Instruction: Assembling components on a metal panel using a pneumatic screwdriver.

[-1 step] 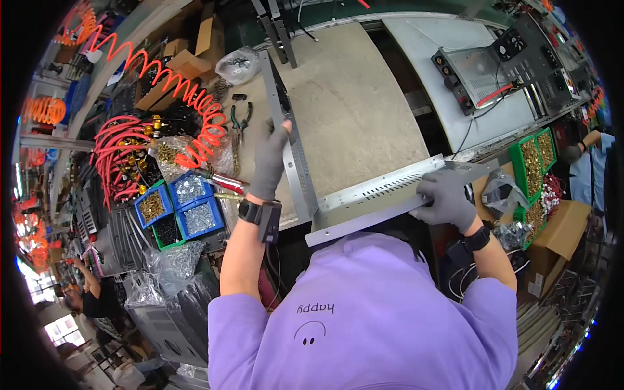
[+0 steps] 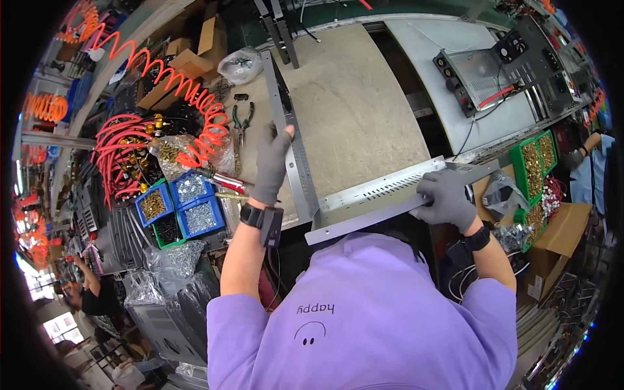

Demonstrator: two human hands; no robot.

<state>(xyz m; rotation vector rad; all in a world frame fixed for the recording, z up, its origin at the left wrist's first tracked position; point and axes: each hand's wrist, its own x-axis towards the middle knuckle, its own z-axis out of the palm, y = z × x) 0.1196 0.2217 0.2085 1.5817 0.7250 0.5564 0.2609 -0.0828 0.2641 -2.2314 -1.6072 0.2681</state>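
Basically nothing's moved, so no visible progress; right hand (image 2: 447,198) curls over the slotted metal rail (image 2: 374,200); left hand (image 2: 270,166) touches the perforated rail (image 2: 301,182), can't tell how closed.

One gloved left hand (image 2: 272,168) and one gloved right hand (image 2: 448,200) are showing, alongside two sheet-metal panels (image 2: 361,220).
Three blue bins (image 2: 203,233) and one small green bin (image 2: 173,246) are standing at the left, while three screw-filled green bins (image 2: 518,166) are standing at the right; one pair of green-handled pliers (image 2: 242,127) and one clear parts bag (image 2: 238,67) are lying nearby, and two black wristbands (image 2: 251,214) are circling the wrists.
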